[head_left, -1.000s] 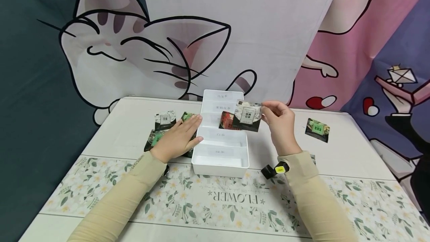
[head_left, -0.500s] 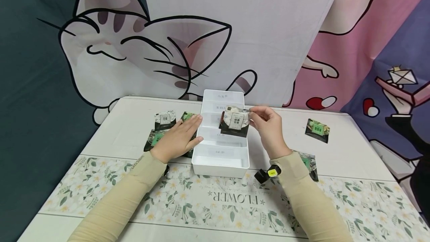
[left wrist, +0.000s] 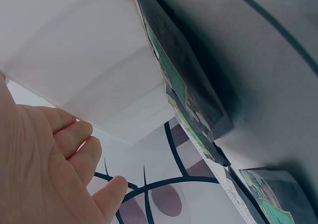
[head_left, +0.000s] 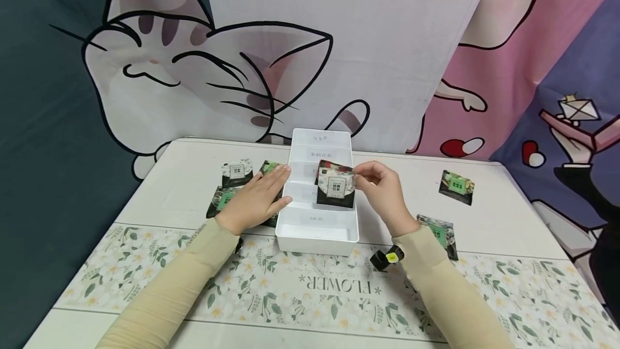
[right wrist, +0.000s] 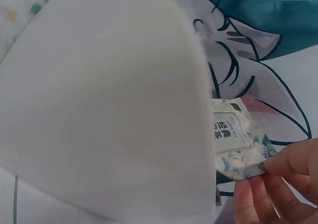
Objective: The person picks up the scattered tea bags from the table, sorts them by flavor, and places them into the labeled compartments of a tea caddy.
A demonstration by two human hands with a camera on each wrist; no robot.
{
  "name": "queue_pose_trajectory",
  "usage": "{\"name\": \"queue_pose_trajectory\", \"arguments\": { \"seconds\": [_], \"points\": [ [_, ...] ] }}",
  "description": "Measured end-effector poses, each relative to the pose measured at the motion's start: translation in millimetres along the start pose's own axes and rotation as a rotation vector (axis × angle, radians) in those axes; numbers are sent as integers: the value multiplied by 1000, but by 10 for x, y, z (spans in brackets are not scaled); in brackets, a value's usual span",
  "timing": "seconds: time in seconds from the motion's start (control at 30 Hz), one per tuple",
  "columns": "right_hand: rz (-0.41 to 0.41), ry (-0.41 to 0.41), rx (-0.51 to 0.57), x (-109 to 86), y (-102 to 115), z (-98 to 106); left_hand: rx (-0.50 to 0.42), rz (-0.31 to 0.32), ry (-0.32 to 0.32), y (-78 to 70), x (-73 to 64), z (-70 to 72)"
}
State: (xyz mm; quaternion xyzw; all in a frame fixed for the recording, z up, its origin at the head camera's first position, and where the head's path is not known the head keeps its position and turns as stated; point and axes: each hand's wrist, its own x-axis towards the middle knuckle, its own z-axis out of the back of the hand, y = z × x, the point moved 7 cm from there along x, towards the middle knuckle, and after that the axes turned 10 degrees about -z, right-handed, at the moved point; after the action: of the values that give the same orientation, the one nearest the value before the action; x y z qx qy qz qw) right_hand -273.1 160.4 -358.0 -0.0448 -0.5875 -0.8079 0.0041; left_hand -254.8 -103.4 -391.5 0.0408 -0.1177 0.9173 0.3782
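A long white box point(head_left: 315, 245) with several labelled compartments stands mid-table. My right hand point(head_left: 385, 193) pinches a black-and-white tea sachet point(head_left: 336, 186) by its upper right corner, low over the box's second compartment from the front. Just behind it, a red tea sachet point(head_left: 334, 163) shows its upper edge in the middle compartment. In the right wrist view the box wall point(right wrist: 109, 105) hides part of the held sachet point(right wrist: 238, 139). My left hand point(head_left: 256, 198) rests against the box's left rim, fingers straight; the left wrist view shows its fingertips point(left wrist: 74, 127) along that edge.
Left of the box lie several tea sachets, among them a white one point(head_left: 237, 172) and a green one point(head_left: 223, 200), partly under my left hand. Two green-labelled sachets lie on the right, one farther back point(head_left: 457, 186), one near my right sleeve point(head_left: 439, 236). A printed curtain point(head_left: 387, 58) hangs behind the table.
My right hand has moved left and down toward the box, bringing the white sachet from the right rim to in front of the red one. My left hand stays in place.
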Motion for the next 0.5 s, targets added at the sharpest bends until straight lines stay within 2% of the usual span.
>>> {"name": "queue_pose_trajectory", "arguments": {
  "seconds": [0.2, 0.5],
  "points": [
    [84, 1, -175, -41, 46, -8, 0, 0, 0, 7, -1, -2],
    [129, 5, -272, -25, 23, -53, 3, 0, 6, 29, -4, -23]
  ]
}}
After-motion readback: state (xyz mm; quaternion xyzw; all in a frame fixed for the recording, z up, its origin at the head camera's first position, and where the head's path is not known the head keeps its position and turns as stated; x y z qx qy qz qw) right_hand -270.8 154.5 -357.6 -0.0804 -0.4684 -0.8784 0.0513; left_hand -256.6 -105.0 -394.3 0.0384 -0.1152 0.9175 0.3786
